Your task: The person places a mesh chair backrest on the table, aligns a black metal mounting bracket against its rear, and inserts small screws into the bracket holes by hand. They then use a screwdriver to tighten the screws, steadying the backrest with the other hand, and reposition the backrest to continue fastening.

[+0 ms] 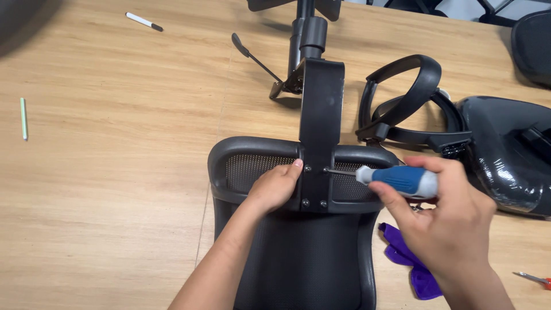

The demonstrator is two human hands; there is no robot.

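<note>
A black mesh chair backrest [298,252] lies flat on the wooden table [103,172]. A black support bracket [318,132] runs down over its top rim, with several screws at its lower end. My left hand [275,186] rests on the mesh, thumb against the bracket's left edge. My right hand [445,221] grips a blue and grey screwdriver [402,179]. The screwdriver's tip sits on the upper right screw [325,170] of the bracket.
Black armrests [410,100] lie to the right, beside a plastic-wrapped black seat [508,152]. A purple cloth [410,261] sits under my right wrist. A gas-lift mechanism with lever [298,46] is at the top. A marker [144,22], a green pen [23,117] and a red-handled tool [536,279] lie about.
</note>
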